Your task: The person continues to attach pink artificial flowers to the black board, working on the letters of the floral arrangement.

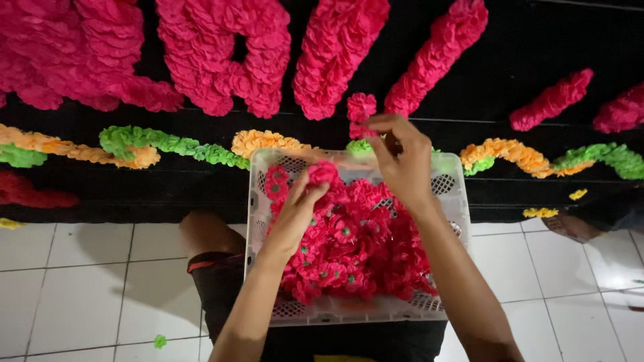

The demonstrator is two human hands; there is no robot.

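A white plastic crate (453, 175) rests on my lap, filled with several pink paper flowers (362, 248). Over the crate's back left part, my left hand (298, 204) pinches one pink paper flower (323, 172). My right hand (402, 154) reaches past the crate's far rim and grips another pink paper flower (361, 108) against the black board (510, 60). That flower sits just below the pink flower rows on the board.
Large shapes of pink paper flowers (221, 53) cover the black board, with a wavy band of orange (80, 151) and green (168, 144) flowers below. Loose yellow flowers (540, 212) lie at the right. White floor tiles (80, 295) surround me. A green scrap (159, 341) lies on them.
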